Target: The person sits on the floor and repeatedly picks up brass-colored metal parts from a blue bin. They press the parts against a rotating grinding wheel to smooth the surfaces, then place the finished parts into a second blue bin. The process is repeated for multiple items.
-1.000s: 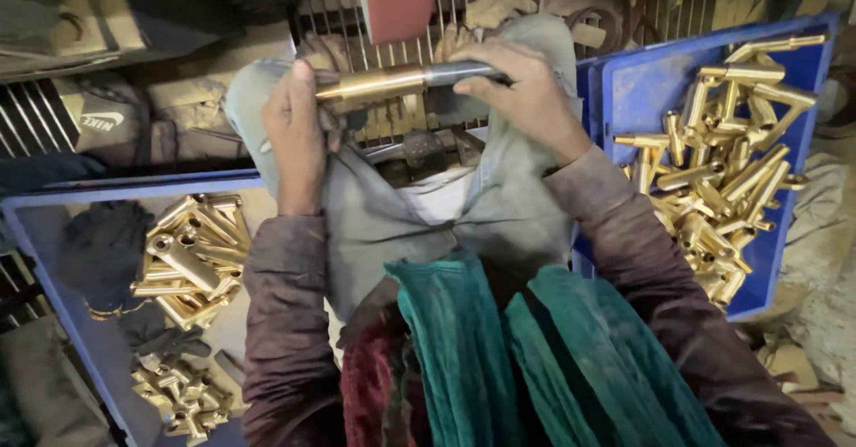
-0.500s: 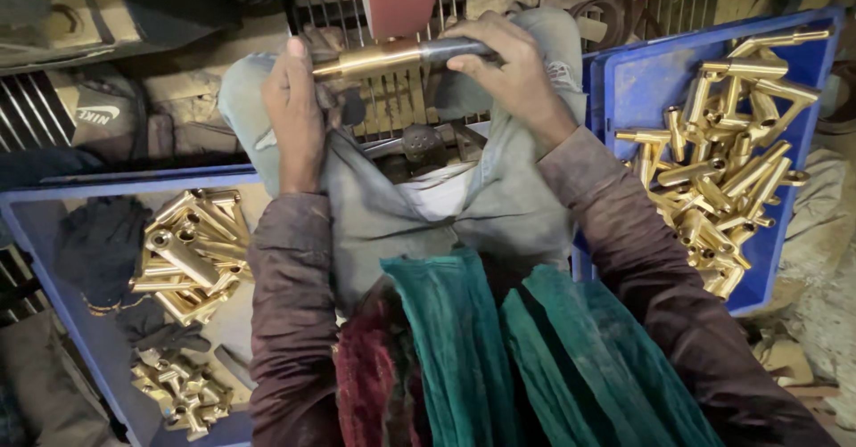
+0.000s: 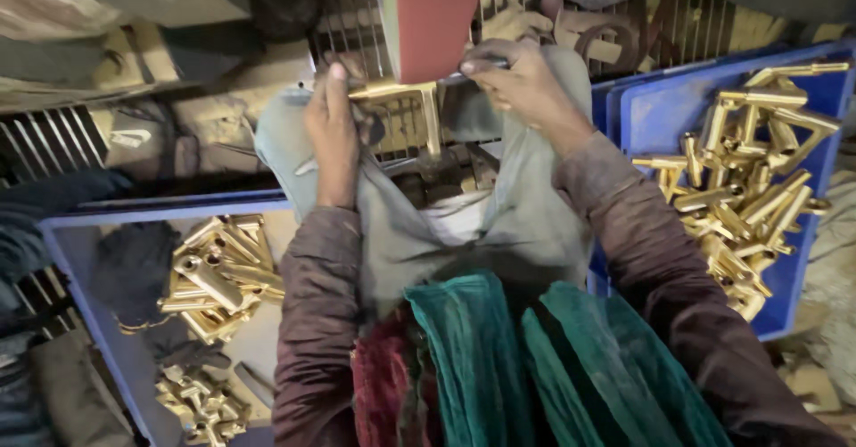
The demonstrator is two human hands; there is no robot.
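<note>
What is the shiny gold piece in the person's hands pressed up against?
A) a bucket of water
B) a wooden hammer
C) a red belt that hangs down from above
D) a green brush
C: both hands, the left hand and the right hand, hold the brass piece right under the red belt, touching its lower end.

The light is dim and warm, seeming to fall from above, so that the brass fittings [image 3: 753,180] in the blue tray [image 3: 807,273] at 3 o'clock glint with soft yellow highlights while the corners at 7 and 11 o'clock sink into murky shadow. The red belt [image 3: 428,15] at 12 o'clock is smeared and the hands beneath it slightly soft, whereas the green scarf [image 3: 499,367] at 6 o'clock stays sharper, and the wide lens stretches things towards the edges.
</note>
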